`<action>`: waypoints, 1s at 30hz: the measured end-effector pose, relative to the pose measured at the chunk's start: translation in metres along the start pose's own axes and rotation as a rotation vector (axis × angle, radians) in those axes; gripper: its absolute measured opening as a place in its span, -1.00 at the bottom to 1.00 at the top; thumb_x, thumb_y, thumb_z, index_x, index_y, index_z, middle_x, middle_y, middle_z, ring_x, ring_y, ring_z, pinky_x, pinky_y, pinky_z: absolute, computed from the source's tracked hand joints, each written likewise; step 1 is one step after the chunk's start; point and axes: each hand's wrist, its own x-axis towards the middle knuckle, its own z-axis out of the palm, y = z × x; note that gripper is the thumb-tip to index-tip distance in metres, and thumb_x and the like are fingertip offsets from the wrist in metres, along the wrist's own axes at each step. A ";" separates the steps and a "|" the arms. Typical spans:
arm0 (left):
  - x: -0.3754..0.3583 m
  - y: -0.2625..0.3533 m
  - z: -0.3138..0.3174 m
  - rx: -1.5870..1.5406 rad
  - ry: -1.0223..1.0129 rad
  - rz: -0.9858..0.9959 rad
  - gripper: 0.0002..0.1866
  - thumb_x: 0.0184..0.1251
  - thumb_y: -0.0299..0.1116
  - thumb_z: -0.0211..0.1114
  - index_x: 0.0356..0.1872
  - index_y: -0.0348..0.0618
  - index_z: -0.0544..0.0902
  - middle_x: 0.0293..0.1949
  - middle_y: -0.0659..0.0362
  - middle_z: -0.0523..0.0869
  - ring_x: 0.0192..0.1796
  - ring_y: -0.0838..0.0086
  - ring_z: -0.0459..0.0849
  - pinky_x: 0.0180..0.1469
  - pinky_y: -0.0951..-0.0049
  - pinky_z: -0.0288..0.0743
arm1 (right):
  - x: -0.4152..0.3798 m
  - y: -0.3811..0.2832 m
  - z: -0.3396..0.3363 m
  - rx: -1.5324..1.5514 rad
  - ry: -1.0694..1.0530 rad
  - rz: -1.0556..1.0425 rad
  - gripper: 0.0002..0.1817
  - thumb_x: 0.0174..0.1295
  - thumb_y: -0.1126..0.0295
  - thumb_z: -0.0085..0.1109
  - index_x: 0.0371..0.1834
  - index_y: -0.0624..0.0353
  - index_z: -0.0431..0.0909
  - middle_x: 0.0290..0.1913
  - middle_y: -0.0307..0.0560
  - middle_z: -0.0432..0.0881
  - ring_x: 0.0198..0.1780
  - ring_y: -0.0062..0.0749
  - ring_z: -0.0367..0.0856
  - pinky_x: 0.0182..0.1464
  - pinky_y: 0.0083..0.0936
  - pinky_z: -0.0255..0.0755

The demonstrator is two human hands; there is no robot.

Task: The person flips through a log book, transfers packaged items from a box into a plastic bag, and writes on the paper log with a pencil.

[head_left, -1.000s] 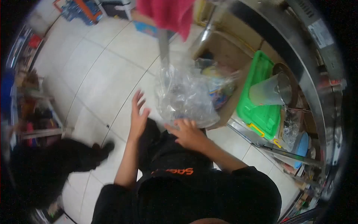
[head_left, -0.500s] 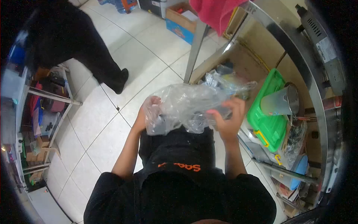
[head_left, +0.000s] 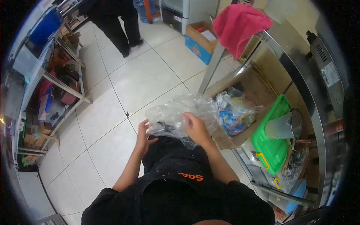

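A crumpled clear plastic bag (head_left: 168,112) lies across my lap, over the black apron (head_left: 168,157), with something dark showing through it. At the bag's left edge is my left hand (head_left: 142,137), its thumb and fingers apart. My right hand (head_left: 195,127) is bent over the middle of the bag, with its fingers pinching the plastic. Just right of the bag stands a cardboard box (head_left: 225,142) with a knotted bag of colourful wrappers (head_left: 236,120) inside.
A green lid (head_left: 268,138) and a clear jug (head_left: 285,125) sit on the right shelf. A pink cloth (head_left: 240,26) hangs on the metal table corner. Another person (head_left: 120,26) stands at the upper left. A blue cardboard box (head_left: 200,47) is on the floor; shelves (head_left: 67,86) line the left.
My right hand has moved left onto the middle of the bag and closed on it. The view has shifted, showing more of the box of wrappers. The other person is farther away.
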 end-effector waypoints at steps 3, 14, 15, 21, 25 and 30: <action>0.016 0.003 0.023 -0.014 0.037 -0.050 -0.28 0.49 0.11 0.24 0.49 -0.03 0.23 0.33 0.05 0.51 0.29 0.13 0.55 0.10 -0.06 0.59 | 0.007 0.010 0.017 -0.008 -0.175 -0.041 -0.73 0.35 0.40 0.20 0.08 0.19 0.63 -0.26 0.20 0.75 -0.16 0.08 0.76 -0.08 -0.21 0.57; -0.047 0.265 0.046 -0.150 0.063 1.267 -0.55 0.56 -0.43 0.22 0.38 -0.23 0.39 0.21 0.02 0.61 0.22 0.26 0.66 0.35 0.08 0.53 | 0.100 -0.199 -0.133 0.134 0.784 -1.032 -0.76 0.35 0.38 0.21 -0.03 0.27 0.69 -0.11 -0.03 0.76 -0.13 -0.25 0.71 -0.02 -0.36 0.55; -0.053 0.264 0.044 -0.118 0.167 1.443 -0.54 0.57 -0.45 0.19 0.41 -0.24 0.37 0.23 -0.01 0.59 0.23 0.21 0.66 0.37 0.03 0.51 | 0.092 -0.195 -0.139 -0.058 0.782 -1.146 -0.72 0.32 0.33 0.23 -0.01 0.26 0.69 -0.07 0.00 0.76 -0.07 -0.17 0.72 0.04 -0.27 0.54; 0.086 0.067 -0.058 1.272 0.250 1.297 -0.77 0.43 -0.46 0.16 0.00 -0.23 0.69 0.02 -0.10 0.73 0.14 0.05 0.67 0.19 0.10 0.54 | 0.082 -0.016 -0.012 -0.400 0.193 -0.786 -0.65 0.27 0.42 0.12 0.08 0.21 0.71 0.03 0.19 0.75 0.11 0.04 0.73 0.17 -0.03 0.55; 0.103 -0.077 -0.125 1.119 -0.196 0.302 -0.78 0.42 -0.43 0.17 -0.19 -0.09 0.82 -0.21 0.01 0.84 -0.06 0.16 0.80 0.06 0.11 0.64 | -0.049 0.161 0.045 -0.183 -0.754 0.171 -0.59 0.22 0.22 0.30 0.02 0.32 0.63 -0.19 0.25 0.76 -0.08 0.07 0.77 -0.01 -0.08 0.58; 0.043 -0.095 -0.110 0.346 0.126 0.053 -0.33 0.22 -0.43 0.55 0.38 -0.13 0.50 0.31 -0.15 0.58 0.19 0.19 0.70 0.18 0.18 0.64 | -0.099 0.144 0.042 -0.055 -0.439 0.400 0.06 0.14 -0.09 0.50 0.61 0.13 0.14 -0.08 0.40 0.72 0.01 0.14 0.75 0.10 -0.16 0.57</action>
